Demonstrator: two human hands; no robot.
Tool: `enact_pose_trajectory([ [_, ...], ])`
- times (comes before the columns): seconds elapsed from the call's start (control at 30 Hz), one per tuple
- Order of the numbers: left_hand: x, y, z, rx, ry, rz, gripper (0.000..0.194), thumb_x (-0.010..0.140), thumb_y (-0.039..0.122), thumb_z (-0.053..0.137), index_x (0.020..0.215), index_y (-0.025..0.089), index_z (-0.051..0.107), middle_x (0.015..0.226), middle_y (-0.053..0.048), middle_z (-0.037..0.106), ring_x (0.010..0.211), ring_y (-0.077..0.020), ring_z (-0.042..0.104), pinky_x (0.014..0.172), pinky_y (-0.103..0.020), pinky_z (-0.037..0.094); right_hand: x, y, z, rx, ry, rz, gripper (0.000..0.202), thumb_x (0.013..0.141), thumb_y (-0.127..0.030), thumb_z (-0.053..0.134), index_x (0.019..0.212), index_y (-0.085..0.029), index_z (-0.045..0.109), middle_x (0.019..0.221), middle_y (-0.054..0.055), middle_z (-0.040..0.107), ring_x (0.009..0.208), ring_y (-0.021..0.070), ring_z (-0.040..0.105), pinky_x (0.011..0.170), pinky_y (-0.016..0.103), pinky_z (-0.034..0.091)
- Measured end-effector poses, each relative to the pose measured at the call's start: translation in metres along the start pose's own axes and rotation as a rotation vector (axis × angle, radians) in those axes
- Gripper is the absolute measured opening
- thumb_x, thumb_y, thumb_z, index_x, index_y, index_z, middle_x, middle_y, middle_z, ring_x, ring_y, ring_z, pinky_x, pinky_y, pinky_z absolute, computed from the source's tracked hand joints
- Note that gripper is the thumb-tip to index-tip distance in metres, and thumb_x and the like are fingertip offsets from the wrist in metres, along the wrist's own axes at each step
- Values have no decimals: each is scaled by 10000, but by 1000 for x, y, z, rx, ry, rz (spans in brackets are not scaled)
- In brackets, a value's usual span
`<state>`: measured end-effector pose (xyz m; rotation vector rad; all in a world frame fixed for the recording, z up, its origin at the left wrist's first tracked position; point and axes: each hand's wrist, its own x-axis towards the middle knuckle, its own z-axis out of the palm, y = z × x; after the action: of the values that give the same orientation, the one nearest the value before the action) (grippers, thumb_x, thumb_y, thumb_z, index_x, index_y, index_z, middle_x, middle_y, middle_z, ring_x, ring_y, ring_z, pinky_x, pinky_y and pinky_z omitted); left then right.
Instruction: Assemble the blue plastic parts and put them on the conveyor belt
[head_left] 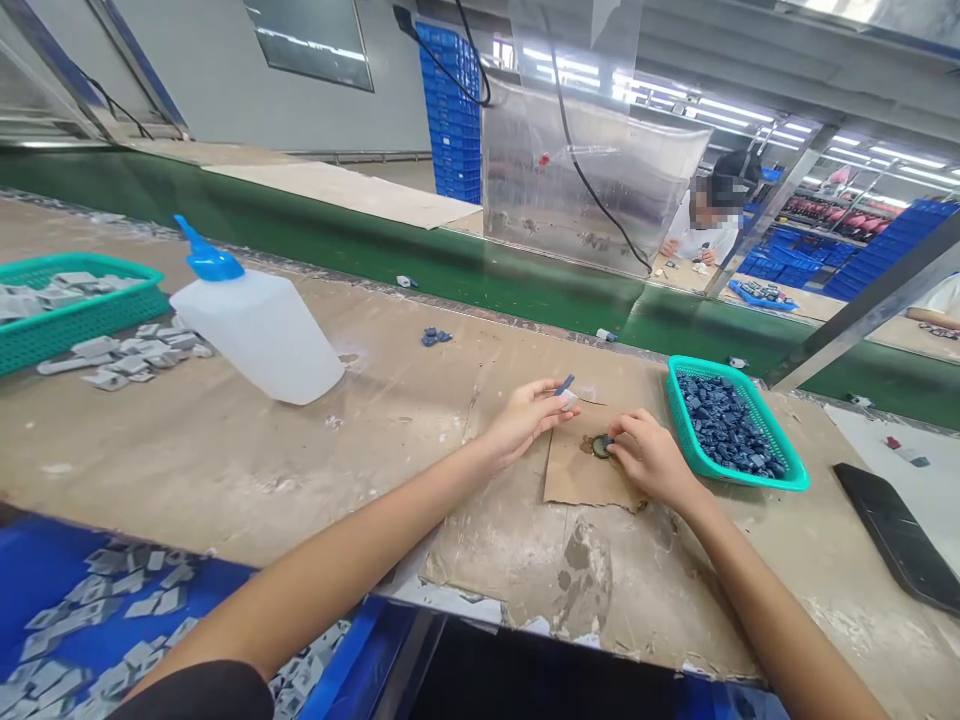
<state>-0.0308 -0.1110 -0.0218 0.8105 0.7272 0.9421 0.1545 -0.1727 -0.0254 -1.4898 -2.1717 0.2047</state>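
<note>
My left hand (531,418) is closed around a small white plastic piece (568,400) with a dark blue part (565,384) sticking up from it. Beside it, my right hand (646,452) pinches a small dark blue piece (610,441) at a round bottle-cap-like dish (600,447). That dish rests on a torn square of brown cardboard (577,482), which has a dark wet spot next to the dish. Just right of my right hand stands a green basket (796,478) full of dark blue pieces (724,425).
A white squeeze bottle (259,335) with a blue nozzle stands left, near loose white pieces (131,358) and another green basket (82,325). A phone (896,535) lies right. Blue bins (217,565) sit below the table edge. Across the green conveyor (525,275) another person (705,225) works.
</note>
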Motion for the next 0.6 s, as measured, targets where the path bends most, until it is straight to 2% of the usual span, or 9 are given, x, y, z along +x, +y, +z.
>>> enact_pose_trajectory([
  [0.1, 2, -6, 1, 110, 30, 78, 312, 657, 77, 651, 960, 114, 585, 854, -38, 625, 779, -123, 610, 909, -323, 429, -3, 1, 2, 14, 24, -5, 81, 758, -107, 496, 753, -186, 514, 804, 53, 539, 791, 189, 509, 696, 297, 420],
  [0.2, 1, -11, 0, 315, 1, 159, 384, 646, 111, 661, 1024, 131, 596, 894, -42, 613, 795, -125, 596, 873, -299, 441, -3, 1, 2, 113, 66, 34, 45, 761, -158, 515, 733, -193, 522, 819, 57, 566, 804, 202, 534, 715, 325, 423],
  [0.27, -2, -12, 0, 512, -40, 279, 357, 656, 168, 667, 1010, 155, 622, 915, -43, 591, 782, -126, 589, 804, -273, 467, -2, 1, 2, 309, 134, 102, 58, 750, -208, 552, 717, -202, 506, 833, 52, 594, 840, 212, 560, 745, 342, 429],
  [0.33, -7, -12, 2, 707, -74, 433, 327, 660, 239, 679, 979, 177, 645, 893, -37, 577, 745, -123, 579, 731, -254, 482, 0, 0, 2, 638, 193, 207, 156, 722, -259, 613, 715, -210, 465, 821, 36, 623, 869, 214, 586, 762, 339, 443],
  [0.43, -16, -10, 5, 840, -116, 589, 321, 667, 264, 682, 975, 184, 643, 861, -31, 589, 727, -118, 571, 683, -234, 480, 1, -4, 0, 1086, 202, 356, 305, 659, -284, 701, 728, -218, 411, 761, 0, 646, 813, 187, 624, 736, 292, 461],
  [0.5, -20, -10, 7, 865, -128, 648, 310, 662, 235, 687, 963, 182, 639, 864, -30, 605, 739, -117, 572, 676, -222, 473, 2, -8, -1, 1230, 207, 392, 358, 627, -267, 737, 733, -218, 399, 745, -16, 653, 772, 166, 634, 724, 262, 460],
  [0.6, -21, -12, 9, 893, -139, 694, 284, 654, 225, 693, 929, 179, 635, 839, -21, 617, 733, -117, 572, 660, -216, 467, 2, -13, 0, 1316, 230, 382, 382, 616, -245, 754, 730, -214, 391, 765, -14, 664, 787, 157, 634, 724, 243, 456],
])
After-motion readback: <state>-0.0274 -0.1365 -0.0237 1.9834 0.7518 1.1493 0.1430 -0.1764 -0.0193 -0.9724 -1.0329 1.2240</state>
